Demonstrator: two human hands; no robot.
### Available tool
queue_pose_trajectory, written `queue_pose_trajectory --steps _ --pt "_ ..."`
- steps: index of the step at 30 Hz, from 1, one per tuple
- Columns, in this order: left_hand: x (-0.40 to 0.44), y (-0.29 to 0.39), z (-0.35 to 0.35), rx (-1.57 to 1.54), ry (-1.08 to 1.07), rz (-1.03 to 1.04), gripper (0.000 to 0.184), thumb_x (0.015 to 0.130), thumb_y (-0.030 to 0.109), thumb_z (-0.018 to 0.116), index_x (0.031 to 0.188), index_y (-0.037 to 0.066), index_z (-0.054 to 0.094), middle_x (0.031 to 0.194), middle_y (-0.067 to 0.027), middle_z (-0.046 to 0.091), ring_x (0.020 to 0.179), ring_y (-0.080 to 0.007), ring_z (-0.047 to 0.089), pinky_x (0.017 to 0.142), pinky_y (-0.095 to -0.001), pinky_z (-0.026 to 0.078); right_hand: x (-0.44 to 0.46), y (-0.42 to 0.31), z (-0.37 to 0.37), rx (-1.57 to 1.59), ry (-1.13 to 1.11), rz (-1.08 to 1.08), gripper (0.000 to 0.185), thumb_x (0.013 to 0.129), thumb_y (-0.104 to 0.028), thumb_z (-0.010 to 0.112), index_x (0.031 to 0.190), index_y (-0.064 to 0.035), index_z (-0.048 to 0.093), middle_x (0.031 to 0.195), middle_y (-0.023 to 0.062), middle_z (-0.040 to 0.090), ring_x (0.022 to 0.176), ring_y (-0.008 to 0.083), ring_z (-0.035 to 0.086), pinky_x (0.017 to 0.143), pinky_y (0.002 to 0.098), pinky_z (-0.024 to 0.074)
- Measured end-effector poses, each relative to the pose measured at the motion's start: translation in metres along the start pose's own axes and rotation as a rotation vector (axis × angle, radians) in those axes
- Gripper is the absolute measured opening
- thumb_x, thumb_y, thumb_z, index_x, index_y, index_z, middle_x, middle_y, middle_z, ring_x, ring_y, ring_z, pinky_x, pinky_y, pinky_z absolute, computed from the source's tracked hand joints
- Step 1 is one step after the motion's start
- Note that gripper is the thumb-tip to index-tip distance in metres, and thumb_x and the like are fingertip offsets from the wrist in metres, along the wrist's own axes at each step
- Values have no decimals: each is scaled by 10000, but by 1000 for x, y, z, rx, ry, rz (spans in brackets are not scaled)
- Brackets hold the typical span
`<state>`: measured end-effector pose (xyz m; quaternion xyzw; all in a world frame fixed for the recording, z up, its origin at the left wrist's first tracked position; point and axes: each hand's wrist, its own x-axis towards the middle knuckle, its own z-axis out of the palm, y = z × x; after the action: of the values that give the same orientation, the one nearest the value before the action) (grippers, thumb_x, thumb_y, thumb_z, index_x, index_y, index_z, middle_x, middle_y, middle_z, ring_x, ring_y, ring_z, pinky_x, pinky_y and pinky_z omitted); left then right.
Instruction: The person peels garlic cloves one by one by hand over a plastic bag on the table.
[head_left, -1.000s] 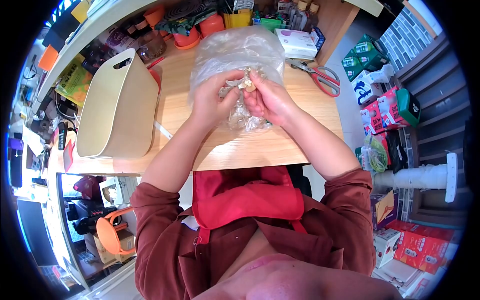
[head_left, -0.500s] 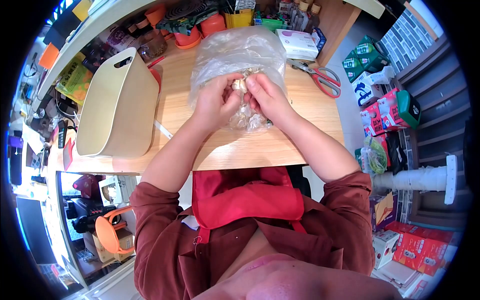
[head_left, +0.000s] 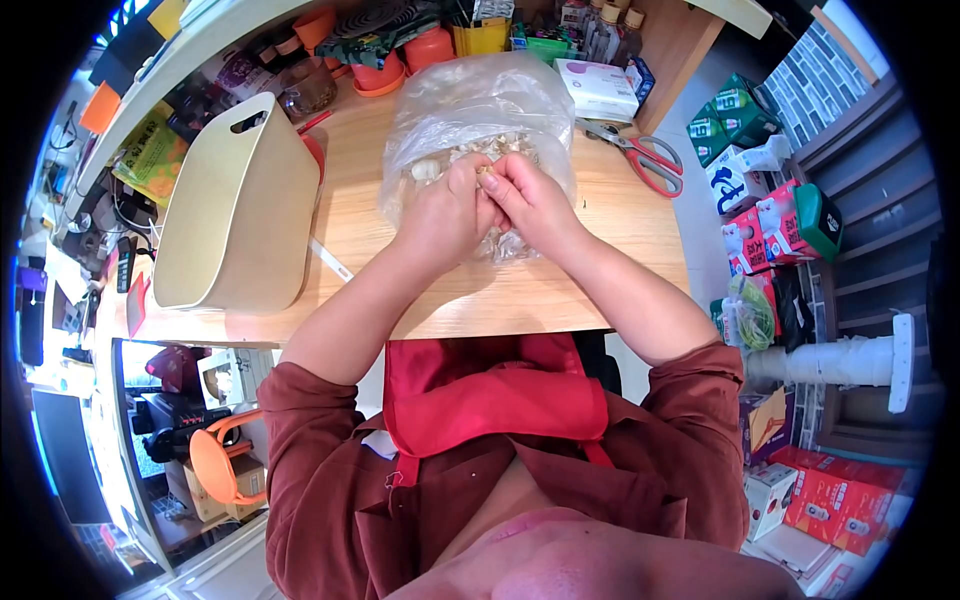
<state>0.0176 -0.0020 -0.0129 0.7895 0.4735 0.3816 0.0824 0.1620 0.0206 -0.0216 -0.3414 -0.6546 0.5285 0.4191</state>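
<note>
My left hand (head_left: 443,218) and my right hand (head_left: 538,207) meet over a clear plastic bag (head_left: 480,100) on the table. Both are closed, fingertips pressed together around a small garlic clove (head_left: 486,172), which shows only as a pale yellowish bit; the fingers cover the rest. Dry papery garlic skins (head_left: 515,147) lie at the bag's mouth, just beyond my fingers. A whitish garlic bulb (head_left: 426,170) sits among them, left of my knuckles.
A tall cream bin (head_left: 235,215) stands left on the wooden table (head_left: 480,318). Red-handled scissors (head_left: 650,165) lie at the right edge, near a white box (head_left: 597,90). A white strip (head_left: 331,260) lies beside the bin. Pots and bottles line the back.
My left hand has turned over, its back now upward, and my hands have drawn closer together. The garlic, plainly visible before, is mostly covered. More skins and the bulb show in the bag.
</note>
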Motion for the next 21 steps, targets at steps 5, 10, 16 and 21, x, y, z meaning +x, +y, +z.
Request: queue_pose_trajectory --steps 5,10,16,21 --pt "-1 1 -1 -52 -17 -59 281 823 36 469 1099 12 422 689 -139 575 602 -256 587 563 -339 466 -1 -5 0 19 -13 26 218 926 -235 453 869 -26 473 670 35 541 566 85 517 494 225 435" --pt "2 -1 -4 -400 -36 -271 276 818 53 438 1090 7 444 728 -148 601 685 -231 639 622 -332 483 0 -7 -7 341 -117 102 202 936 -222 431 915 -25 473 746 46 561 629 94 533 547 219 448" --pt "3 -2 -7 -383 50 -199 228 855 72 410 1065 27 488 715 -45 558 604 -102 520 553 -248 430 1 -7 -12 445 -197 160 195 941 -208 418 984 -26 474 806 44 553 667 93 545 574 214 455" --pt "2 -6 -7 -374 8 -216 179 904 138 433 1038 30 482 695 -28 542 560 -84 489 483 -224 394 0 -9 -9 294 -199 116 198 935 -192 429 1018 -21 485 821 42 558 682 86 549 594 211 459"
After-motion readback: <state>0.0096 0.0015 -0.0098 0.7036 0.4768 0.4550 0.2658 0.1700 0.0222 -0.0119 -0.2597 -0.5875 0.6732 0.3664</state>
